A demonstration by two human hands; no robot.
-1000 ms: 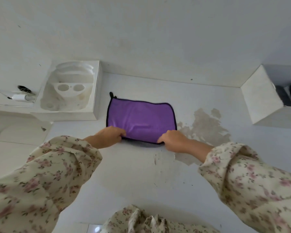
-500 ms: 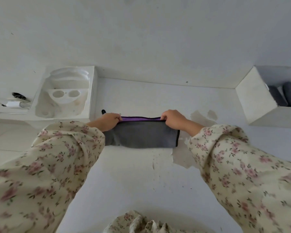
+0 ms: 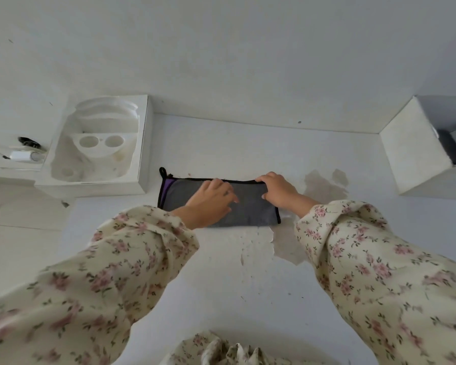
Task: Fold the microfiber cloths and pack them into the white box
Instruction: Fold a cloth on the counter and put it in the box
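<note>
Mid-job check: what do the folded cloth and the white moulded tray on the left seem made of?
Folded cloth: soft matte fabric, grey outside, purple inside, black stitched edging; likely microfiber. Moulded tray: matte white, rounded pressed recesses; probably moulded pulp or foam, cannot tell which.

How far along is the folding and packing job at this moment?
Done: dark cloths sit in the white box. In hand: the purple-and-grey cloth is folded in half, left hand flat on it, right hand pinching its far edge. Left: more folding, then packing it.
</note>
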